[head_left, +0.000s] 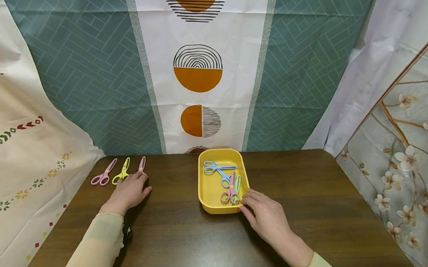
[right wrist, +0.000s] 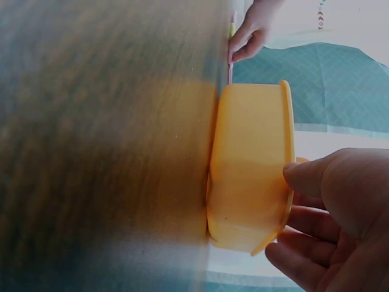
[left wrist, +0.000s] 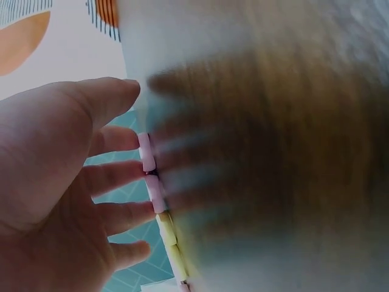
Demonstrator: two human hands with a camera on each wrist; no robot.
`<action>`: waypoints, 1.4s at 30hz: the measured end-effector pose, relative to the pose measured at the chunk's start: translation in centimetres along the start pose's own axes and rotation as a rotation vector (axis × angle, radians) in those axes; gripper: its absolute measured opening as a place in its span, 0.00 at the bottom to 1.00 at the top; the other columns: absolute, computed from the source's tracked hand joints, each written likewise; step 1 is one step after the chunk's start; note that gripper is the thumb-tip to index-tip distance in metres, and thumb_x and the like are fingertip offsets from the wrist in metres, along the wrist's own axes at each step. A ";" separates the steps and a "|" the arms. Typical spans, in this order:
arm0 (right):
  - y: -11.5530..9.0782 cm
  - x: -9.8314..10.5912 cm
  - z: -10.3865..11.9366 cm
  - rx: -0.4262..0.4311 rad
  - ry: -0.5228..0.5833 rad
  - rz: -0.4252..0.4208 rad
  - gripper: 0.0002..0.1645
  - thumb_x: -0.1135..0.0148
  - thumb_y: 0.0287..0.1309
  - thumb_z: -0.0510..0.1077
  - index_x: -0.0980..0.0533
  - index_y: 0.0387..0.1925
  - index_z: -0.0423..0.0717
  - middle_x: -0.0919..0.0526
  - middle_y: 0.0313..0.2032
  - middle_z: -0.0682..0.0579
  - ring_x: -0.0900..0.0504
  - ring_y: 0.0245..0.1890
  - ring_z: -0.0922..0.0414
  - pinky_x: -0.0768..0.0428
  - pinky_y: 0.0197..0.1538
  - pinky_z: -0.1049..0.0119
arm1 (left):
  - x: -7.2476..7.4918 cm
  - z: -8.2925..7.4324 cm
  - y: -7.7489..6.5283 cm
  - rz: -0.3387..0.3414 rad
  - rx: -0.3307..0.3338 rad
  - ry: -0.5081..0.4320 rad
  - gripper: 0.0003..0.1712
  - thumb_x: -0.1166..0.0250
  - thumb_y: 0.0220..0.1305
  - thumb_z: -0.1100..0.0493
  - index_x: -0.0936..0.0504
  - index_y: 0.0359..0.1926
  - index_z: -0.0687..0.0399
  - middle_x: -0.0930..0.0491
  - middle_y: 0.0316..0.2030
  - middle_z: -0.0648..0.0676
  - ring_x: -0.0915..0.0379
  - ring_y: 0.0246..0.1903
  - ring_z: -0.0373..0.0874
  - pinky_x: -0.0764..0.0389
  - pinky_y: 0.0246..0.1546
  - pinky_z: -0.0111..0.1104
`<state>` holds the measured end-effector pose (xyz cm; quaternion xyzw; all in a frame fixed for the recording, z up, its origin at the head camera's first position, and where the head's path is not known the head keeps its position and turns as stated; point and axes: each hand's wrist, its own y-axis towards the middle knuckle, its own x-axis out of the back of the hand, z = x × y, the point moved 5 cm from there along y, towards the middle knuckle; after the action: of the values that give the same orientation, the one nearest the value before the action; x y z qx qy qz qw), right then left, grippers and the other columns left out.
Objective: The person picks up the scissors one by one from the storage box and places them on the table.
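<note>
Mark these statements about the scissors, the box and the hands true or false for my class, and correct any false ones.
1. Blue scissors lie inside the box. True.
2. The box is red. False: it is yellow.
3. The right hand grips the box's rim. True.
4. The left hand is inside the box. False: the left hand is at the scissors on the table.
5. Yellow scissors lie between two pink pairs. True.
6. The green scissors lie outside the box. False: the green scissors are inside.

You are facing a wood-grained worktop (head_left: 180, 243) shining softly near you, a smooth plastic tray (head_left: 223, 210), plastic-looking scissors (head_left: 108, 170) far left, and creased cloth (head_left: 229, 87) beyond.
</note>
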<state>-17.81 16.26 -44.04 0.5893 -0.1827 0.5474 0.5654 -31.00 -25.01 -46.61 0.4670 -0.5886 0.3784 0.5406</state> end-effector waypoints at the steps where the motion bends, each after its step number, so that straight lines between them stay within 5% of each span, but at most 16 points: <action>1: 0.0 0.0 0.0 0.002 0.000 -0.003 0.10 0.18 0.65 0.49 0.09 0.44 0.50 0.07 0.52 0.52 0.13 0.64 0.50 0.14 0.61 0.45 | -0.1 0.1 0.0 -0.002 0.003 -0.007 0.29 0.32 0.79 0.50 0.21 0.67 0.69 0.26 0.71 0.74 0.30 0.69 0.76 0.39 0.66 0.80; 11: -0.1 -0.1 -0.1 0.029 0.002 -0.029 0.09 0.18 0.65 0.48 0.09 0.43 0.50 0.07 0.49 0.54 0.13 0.63 0.50 0.13 0.59 0.47 | 0.4 0.1 -0.1 -0.082 0.016 -0.070 0.35 0.36 0.82 0.40 0.22 0.70 0.66 0.27 0.72 0.73 0.34 0.73 0.73 0.45 0.68 0.82; 23: 0.0 -0.1 -0.2 0.021 -0.012 -0.018 0.10 0.18 0.65 0.50 0.09 0.44 0.51 0.07 0.50 0.53 0.13 0.64 0.50 0.14 0.61 0.47 | 1.1 -1.6 -0.5 -0.053 -0.002 -0.074 0.41 0.39 0.83 0.38 0.28 0.78 0.67 0.32 0.77 0.72 0.39 0.78 0.74 0.48 0.70 0.81; 42: 0.0 0.0 -0.2 0.012 0.008 -0.007 0.10 0.19 0.66 0.49 0.09 0.44 0.50 0.07 0.50 0.53 0.13 0.64 0.50 0.14 0.62 0.46 | 1.9 -6.8 -1.9 -0.127 -0.088 -0.026 0.42 0.36 0.81 0.38 0.30 0.81 0.63 0.33 0.79 0.69 0.40 0.79 0.72 0.47 0.75 0.75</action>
<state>-17.93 16.44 -44.13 0.5912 -0.1751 0.5487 0.5646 -27.22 -19.34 -43.92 0.4839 -0.5808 0.3110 0.5760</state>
